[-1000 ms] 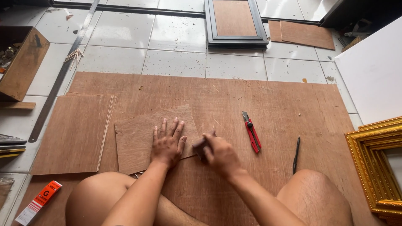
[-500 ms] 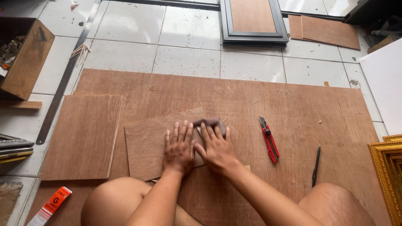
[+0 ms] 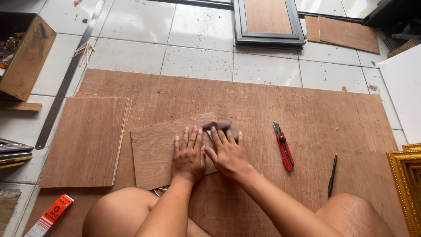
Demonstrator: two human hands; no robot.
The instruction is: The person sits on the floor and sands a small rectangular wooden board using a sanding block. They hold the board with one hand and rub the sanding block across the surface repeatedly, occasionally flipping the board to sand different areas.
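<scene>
A small thin plywood panel (image 3: 153,149) lies on a large plywood sheet (image 3: 307,114) spread over the tiled floor. My left hand (image 3: 188,156) presses flat on the panel with fingers spread. My right hand (image 3: 228,151) sits right beside it at the panel's right edge, its fingers laid over a small brownish sanding block (image 3: 221,126) near the panel's upper right corner. My bare knees show at the bottom of the view.
A red utility knife (image 3: 284,145) and a black pen (image 3: 332,175) lie right of my hands. A stack of plywood panels (image 3: 85,140) rests at left, with a long metal ruler (image 3: 66,79), a wooden box (image 3: 26,55), an orange tube (image 3: 50,215). A gold frame (image 3: 405,184) and dark frame (image 3: 267,24) stand nearby.
My right hand moved up from the panel's lower right edge to its upper right corner, with the sanding block now under its fingers. My left hand stayed pressed on the panel.
</scene>
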